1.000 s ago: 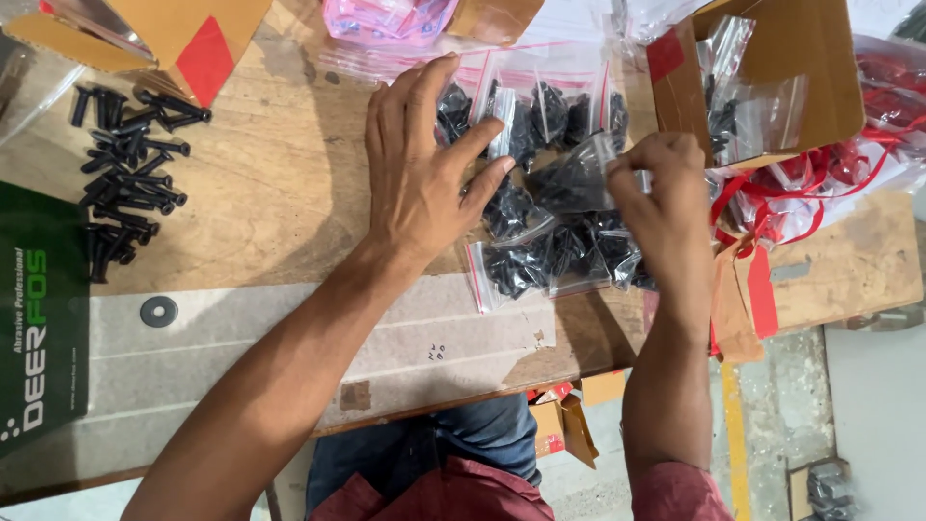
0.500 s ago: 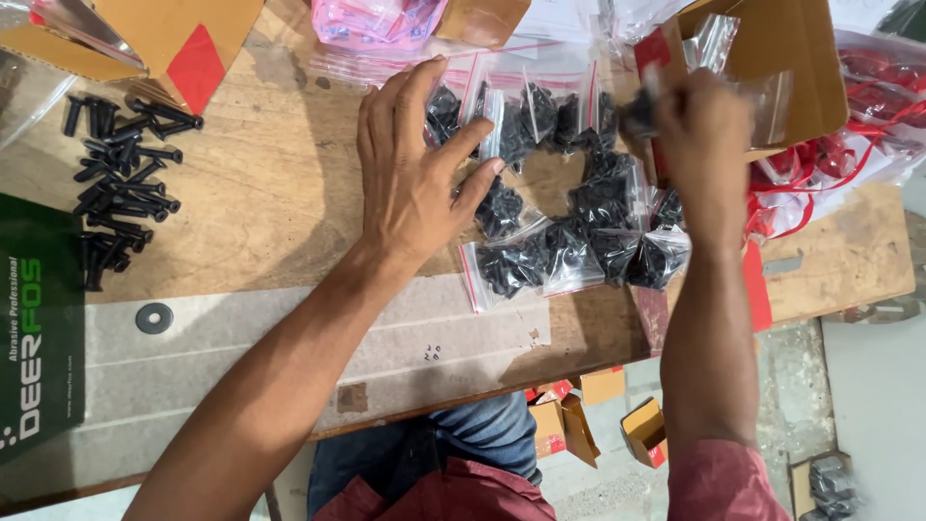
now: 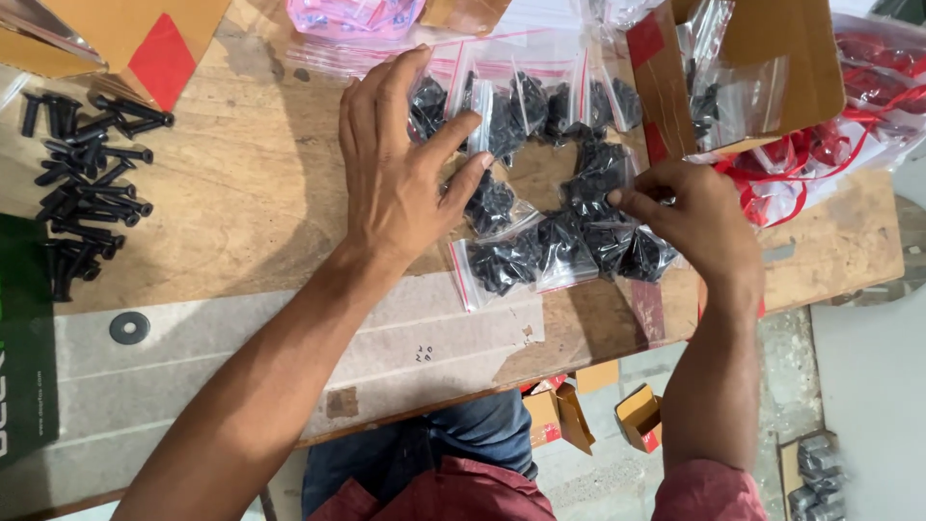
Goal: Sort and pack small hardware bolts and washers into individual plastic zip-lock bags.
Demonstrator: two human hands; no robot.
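Note:
Several small clear zip bags of black screws (image 3: 540, 246) lie bunched on a wooden table (image 3: 241, 222). My left hand (image 3: 400, 164) rests flat on the left side of the bunch, fingers spread over the bags. My right hand (image 3: 690, 217) pinches the edge of one bag of screws (image 3: 598, 183) at the right side of the bunch, fingertips closed on the plastic. More filled bags (image 3: 540, 101) lie in a row just beyond.
A loose pile of black bolts (image 3: 87, 183) and one black washer (image 3: 128, 327) lie at the left. Cardboard boxes (image 3: 772, 68) with plastic bags stand at the back right, another box (image 3: 125, 39) at the back left. Small boxes (image 3: 579, 415) sit on the floor.
My right hand came down from the far right of the bags to the near right edge of the bunch and pinched a bag. My left hand stayed on the bags.

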